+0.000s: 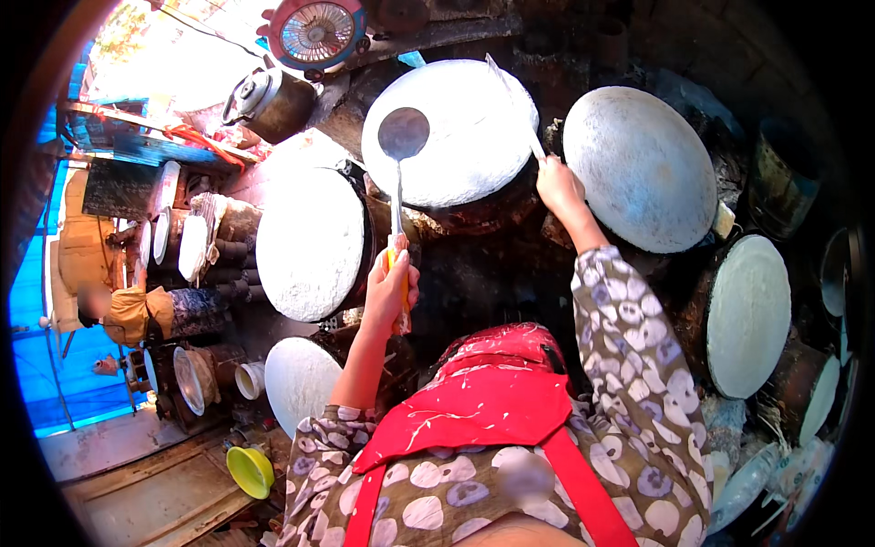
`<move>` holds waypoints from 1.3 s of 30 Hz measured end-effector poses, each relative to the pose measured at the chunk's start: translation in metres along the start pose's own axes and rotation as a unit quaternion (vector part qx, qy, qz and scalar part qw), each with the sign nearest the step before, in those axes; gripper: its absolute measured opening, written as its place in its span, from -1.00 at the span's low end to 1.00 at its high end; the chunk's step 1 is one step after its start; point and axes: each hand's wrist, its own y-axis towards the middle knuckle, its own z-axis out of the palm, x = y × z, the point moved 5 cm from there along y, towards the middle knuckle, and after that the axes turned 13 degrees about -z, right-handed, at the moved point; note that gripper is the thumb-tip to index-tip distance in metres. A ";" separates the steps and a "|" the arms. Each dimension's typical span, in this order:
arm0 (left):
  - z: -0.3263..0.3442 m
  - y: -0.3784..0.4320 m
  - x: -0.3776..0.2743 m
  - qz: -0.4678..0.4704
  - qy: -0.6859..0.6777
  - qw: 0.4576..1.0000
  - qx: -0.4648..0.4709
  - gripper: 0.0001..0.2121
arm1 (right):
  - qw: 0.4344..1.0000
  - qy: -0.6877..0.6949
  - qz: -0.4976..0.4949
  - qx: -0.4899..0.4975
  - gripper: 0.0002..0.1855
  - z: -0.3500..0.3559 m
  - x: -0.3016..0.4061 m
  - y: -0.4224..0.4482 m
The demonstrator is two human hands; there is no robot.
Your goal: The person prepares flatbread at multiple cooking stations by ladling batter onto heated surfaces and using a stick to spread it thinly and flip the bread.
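Note:
My left hand [389, 290] grips the orange handle of a long metal ladle [403, 133]. Its round bowl hangs over a large round griddle [472, 167] covered with white batter. In my right hand [559, 186] is the near end of a long flat spatula [523, 113], which lies across the right part of that griddle. To the left stands a second round top coated white [311, 246], near the ladle's handle. Beyond my right wrist a greyish-white round griddle [639, 167] shows a bare, stained surface. Whether the spatula touches the batter I cannot tell.
A kettle [270, 102] and a red fan [318, 33] stand at the back left. Further coated griddles [748, 318] curve around on the right. A yellow-green basin [250, 472] sits low on the left. Another person [150, 314] is among more stoves.

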 end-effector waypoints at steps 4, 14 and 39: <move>0.010 0.004 -0.004 -0.003 -0.016 1.000 0.003 -0.73 | 0.997 -0.069 -0.017 0.003 -0.67 -0.004 0.001 0.071; 0.012 0.005 -0.015 -0.015 -0.048 0.998 0.032 -0.73 | 0.998 -0.004 -0.009 -0.055 -0.76 -0.013 0.009 -0.065; 0.010 0.032 -0.027 -0.043 -0.044 0.998 -0.005 -0.83 | 0.978 -0.111 -0.147 0.096 -0.82 0.016 0.074 -0.034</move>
